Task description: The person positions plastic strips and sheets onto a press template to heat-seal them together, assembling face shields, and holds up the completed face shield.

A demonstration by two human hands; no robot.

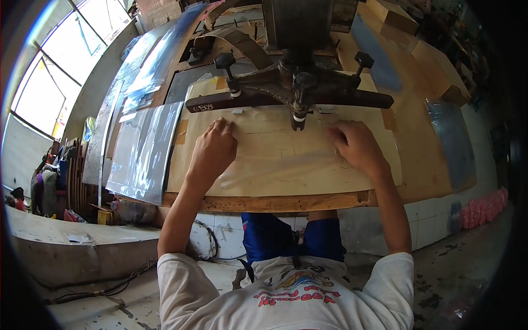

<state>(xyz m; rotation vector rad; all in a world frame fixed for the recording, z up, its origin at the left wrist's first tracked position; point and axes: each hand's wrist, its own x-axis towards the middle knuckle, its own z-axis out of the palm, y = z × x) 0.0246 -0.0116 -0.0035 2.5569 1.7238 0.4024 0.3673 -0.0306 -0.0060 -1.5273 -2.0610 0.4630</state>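
A thin clear plastic sheet [275,168] spans the space between my hands, over the pale marked board [264,186]; its outline is faint. My left hand [215,146] is closed, fingers curled down at the sheet's left side. On the other side my right hand [356,144] is closed in a pinch, slightly blurred, at the sheet's right end. The fingertips are partly hidden. Just beyond both hands, the dark metal press bar [250,102] lies across the board, with a central bracket [297,91] and black knobs on it.
A stack of clear plastic sheets [144,151] lies on the left of the wooden table. More bluish sheets [454,143] rest on the right, near cardboard boxes [440,69]. The table's wooden front edge [269,203] runs before my body. Pink bundles [484,209] sit on the floor.
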